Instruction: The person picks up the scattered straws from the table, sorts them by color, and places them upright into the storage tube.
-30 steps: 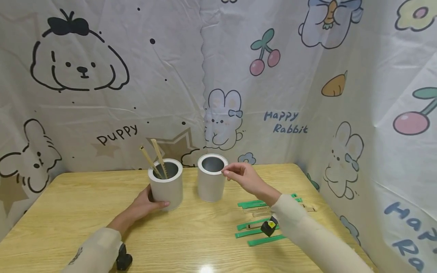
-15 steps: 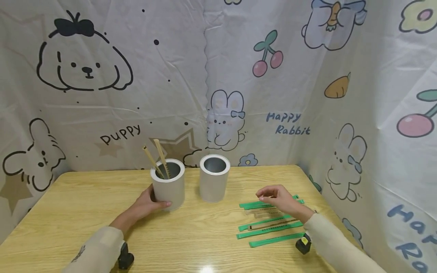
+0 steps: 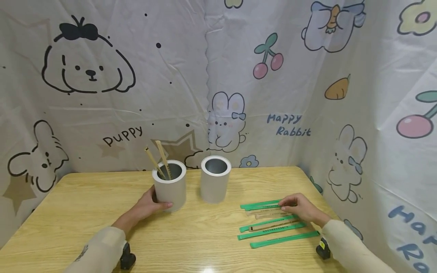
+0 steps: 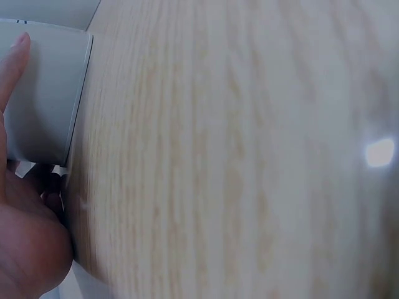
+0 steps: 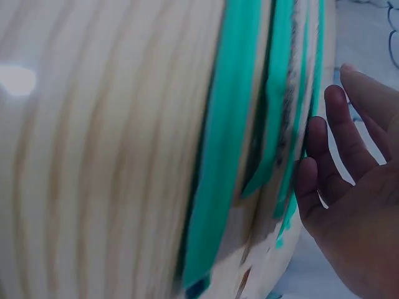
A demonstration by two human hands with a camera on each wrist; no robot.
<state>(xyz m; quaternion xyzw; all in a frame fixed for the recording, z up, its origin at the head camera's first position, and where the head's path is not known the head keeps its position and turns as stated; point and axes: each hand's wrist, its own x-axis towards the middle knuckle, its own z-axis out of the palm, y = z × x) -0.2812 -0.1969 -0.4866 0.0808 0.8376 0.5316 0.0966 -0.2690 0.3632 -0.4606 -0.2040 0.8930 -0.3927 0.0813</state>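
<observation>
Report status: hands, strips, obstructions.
Left hand grips the left cup, two sticks inside. Right hand at the green and tan strips, hold unclear. They lie close together; nothing else visibly in the way.

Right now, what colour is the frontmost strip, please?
The frontmost strip is green, clearest in the head view.

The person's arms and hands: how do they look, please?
The left hand and right hand are bare. The left sleeve and right sleeve are cream, the left with a dark marking. Beside each is a black device, the right one yellow-marked.
</observation>
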